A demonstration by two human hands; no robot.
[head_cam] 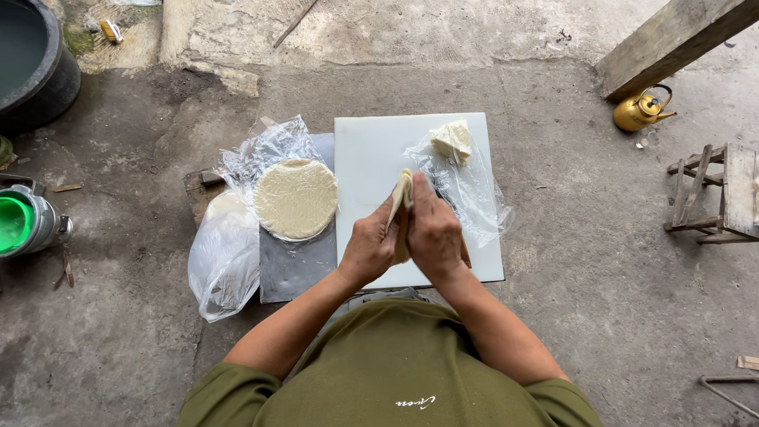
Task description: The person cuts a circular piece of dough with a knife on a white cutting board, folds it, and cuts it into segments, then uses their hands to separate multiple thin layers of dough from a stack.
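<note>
Pressing together, left hand [370, 251] and right hand [433, 233] clasp a folded dough sheet [402, 196] above the white board [371, 158].

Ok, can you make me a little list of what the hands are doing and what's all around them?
Left hand: holds folded dough piece
Right hand: presses the same piece
Under them: white board
Left of board: stack of round wrappers on clear plastic
On board: pale lump on plastic
Far right: brass kettle, wooden stool
Ground: concrete

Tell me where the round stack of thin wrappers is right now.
In the head view, the round stack of wrappers lies on clear plastic left of the white board, ahead and left of the left hand.
</note>
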